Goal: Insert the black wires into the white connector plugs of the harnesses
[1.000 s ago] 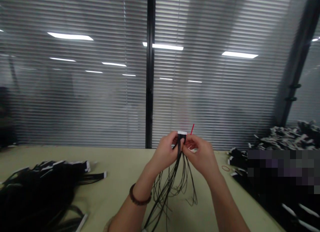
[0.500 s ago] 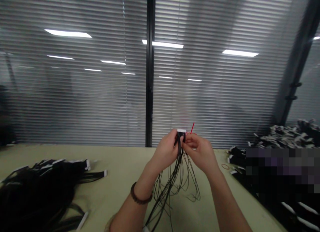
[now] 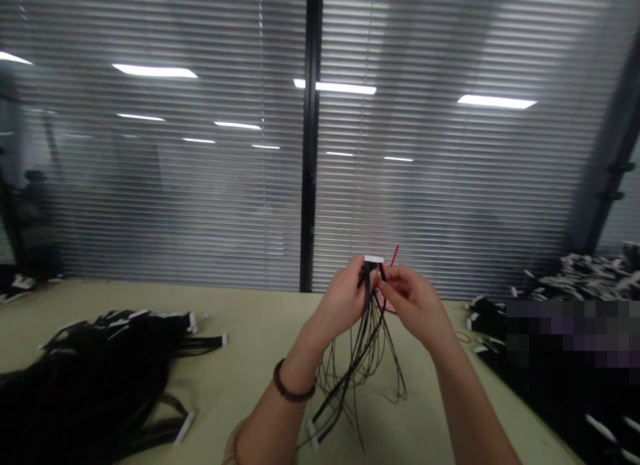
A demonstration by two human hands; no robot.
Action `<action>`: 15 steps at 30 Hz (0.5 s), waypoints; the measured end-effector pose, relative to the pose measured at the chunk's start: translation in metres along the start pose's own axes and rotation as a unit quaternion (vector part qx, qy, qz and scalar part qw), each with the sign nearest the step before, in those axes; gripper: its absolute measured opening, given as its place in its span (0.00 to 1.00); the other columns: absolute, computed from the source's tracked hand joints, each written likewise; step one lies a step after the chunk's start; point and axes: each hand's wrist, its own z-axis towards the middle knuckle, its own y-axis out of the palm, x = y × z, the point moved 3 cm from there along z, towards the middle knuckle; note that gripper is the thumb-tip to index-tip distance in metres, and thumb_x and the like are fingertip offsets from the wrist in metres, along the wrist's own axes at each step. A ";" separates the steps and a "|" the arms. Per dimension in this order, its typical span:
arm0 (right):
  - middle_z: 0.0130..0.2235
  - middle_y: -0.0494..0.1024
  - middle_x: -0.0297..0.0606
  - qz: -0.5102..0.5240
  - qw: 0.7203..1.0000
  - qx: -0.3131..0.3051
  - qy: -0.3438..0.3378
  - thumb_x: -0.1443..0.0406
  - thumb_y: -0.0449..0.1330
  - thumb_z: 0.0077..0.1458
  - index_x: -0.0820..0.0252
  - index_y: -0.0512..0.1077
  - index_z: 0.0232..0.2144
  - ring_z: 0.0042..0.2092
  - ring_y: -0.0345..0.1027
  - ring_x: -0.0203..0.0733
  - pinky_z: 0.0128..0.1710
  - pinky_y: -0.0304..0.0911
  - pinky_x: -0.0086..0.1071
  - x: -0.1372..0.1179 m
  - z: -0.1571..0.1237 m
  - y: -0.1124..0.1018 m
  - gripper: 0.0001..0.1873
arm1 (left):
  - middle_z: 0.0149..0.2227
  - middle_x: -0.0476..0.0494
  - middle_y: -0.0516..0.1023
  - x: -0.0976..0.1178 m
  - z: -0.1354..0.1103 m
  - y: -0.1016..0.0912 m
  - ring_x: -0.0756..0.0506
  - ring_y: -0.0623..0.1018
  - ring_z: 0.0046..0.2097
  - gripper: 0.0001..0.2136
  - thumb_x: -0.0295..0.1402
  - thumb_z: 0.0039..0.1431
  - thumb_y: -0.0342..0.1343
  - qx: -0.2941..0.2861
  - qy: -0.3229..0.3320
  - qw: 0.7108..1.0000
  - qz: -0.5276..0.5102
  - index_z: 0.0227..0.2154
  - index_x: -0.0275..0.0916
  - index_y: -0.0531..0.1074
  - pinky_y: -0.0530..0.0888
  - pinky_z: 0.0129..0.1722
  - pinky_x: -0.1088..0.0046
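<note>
Above the table both my hands hold a black wire harness [image 3: 357, 361] close to its white connector [image 3: 374, 259]. My left hand [image 3: 345, 293] is closed around the wires just under that connector. The fingers of my right hand [image 3: 407, 295] are pinched at the right side of the same wires. A thin red strip [image 3: 395, 255] sticks up beside the right fingertips; I cannot tell what it is or which hand has it. Loose thin wires hang below, and a second white connector [image 3: 313, 435] dangles at the lower end near my left forearm.
A heap of black harnesses with white connectors [image 3: 115, 371] lies on the left of the pale table [image 3: 265, 325]. Another dark heap [image 3: 545, 385] covers the right side, partly pixelated. A rubber band [image 3: 463, 337] lies beside it. Blinds [image 3: 200, 218] stand behind the table.
The whole view has shifted, so things appear farther right. Both hands keep their grip on the harness. The black wires under the connector look more spread, and the lower white connector now shows fully.
</note>
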 end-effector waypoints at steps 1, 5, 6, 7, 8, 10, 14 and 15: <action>0.31 0.72 0.39 0.015 1.000 -0.005 0.000 0.58 0.56 0.49 0.64 0.66 0.32 0.31 0.67 0.35 0.30 0.63 0.27 0.001 0.000 0.001 0.13 | 0.27 0.48 0.68 0.000 0.000 0.000 0.49 0.69 0.30 0.06 0.35 0.59 0.42 -0.001 -0.002 1.000 -0.011 0.29 0.40 0.57 0.63 0.29 0.76; 0.30 0.71 0.37 0.075 0.997 -0.018 0.006 0.58 0.56 0.49 0.63 0.63 0.31 0.31 0.66 0.34 0.32 0.64 0.27 -0.002 -0.001 0.005 0.13 | 0.26 0.49 0.67 -0.001 -0.001 0.003 0.50 0.69 0.28 0.06 0.36 0.59 0.44 -0.013 -0.017 0.997 -0.069 0.32 0.40 0.58 0.64 0.28 0.76; 0.29 0.70 0.36 0.089 0.996 -0.020 0.015 0.58 0.56 0.49 0.63 0.62 0.31 0.30 0.66 0.33 0.31 0.64 0.27 -0.004 -0.002 0.006 0.13 | 0.27 0.49 0.68 -0.001 -0.001 0.003 0.50 0.69 0.28 0.06 0.36 0.58 0.44 -0.016 -0.022 0.996 -0.089 0.33 0.39 0.59 0.65 0.28 0.77; 0.28 0.69 0.35 0.098 0.995 -0.020 0.026 0.58 0.55 0.49 0.63 0.62 0.32 0.28 0.66 0.32 0.29 0.63 0.26 -0.005 -0.003 0.007 0.13 | 0.28 0.49 0.68 -0.001 -0.001 0.003 0.50 0.69 0.28 0.06 0.36 0.58 0.44 -0.019 -0.027 0.993 -0.111 0.34 0.39 0.59 0.65 0.27 0.77; 0.26 0.68 0.33 0.103 0.994 -0.020 0.035 0.58 0.55 0.49 0.63 0.61 0.32 0.26 0.64 0.31 0.27 0.63 0.25 -0.007 -0.004 0.007 0.13 | 0.28 0.49 0.68 -0.001 -0.001 0.003 0.51 0.69 0.27 0.07 0.37 0.58 0.44 -0.022 -0.032 0.991 -0.128 0.34 0.39 0.59 0.65 0.26 0.78; 0.22 0.65 0.30 0.102 0.994 -0.018 0.045 0.57 0.55 0.49 0.63 0.61 0.33 0.22 0.60 0.29 0.22 0.59 0.23 -0.011 -0.005 0.008 0.14 | 0.28 0.48 0.68 -0.001 0.000 0.003 0.52 0.67 0.26 0.07 0.37 0.58 0.44 -0.025 -0.036 0.989 -0.139 0.33 0.38 0.60 0.64 0.24 0.79; 0.21 0.63 0.30 0.069 0.996 -0.004 0.051 0.55 0.55 0.49 0.64 0.64 0.32 0.19 0.54 0.27 0.17 0.52 0.21 -0.012 -0.006 0.003 0.16 | 0.27 0.49 0.66 0.002 0.000 -0.002 0.52 0.65 0.27 0.09 0.37 0.58 0.45 -0.003 -0.007 0.996 -0.089 0.29 0.37 0.63 0.62 0.25 0.79; 0.23 0.64 0.31 0.054 0.997 0.002 0.051 0.55 0.56 0.48 0.64 0.65 0.32 0.20 0.55 0.27 0.17 0.52 0.21 -0.012 -0.006 0.001 0.17 | 0.26 0.49 0.66 0.002 0.000 -0.003 0.52 0.64 0.27 0.09 0.37 0.58 0.45 -0.001 0.002 0.997 -0.078 0.29 0.37 0.63 0.61 0.26 0.79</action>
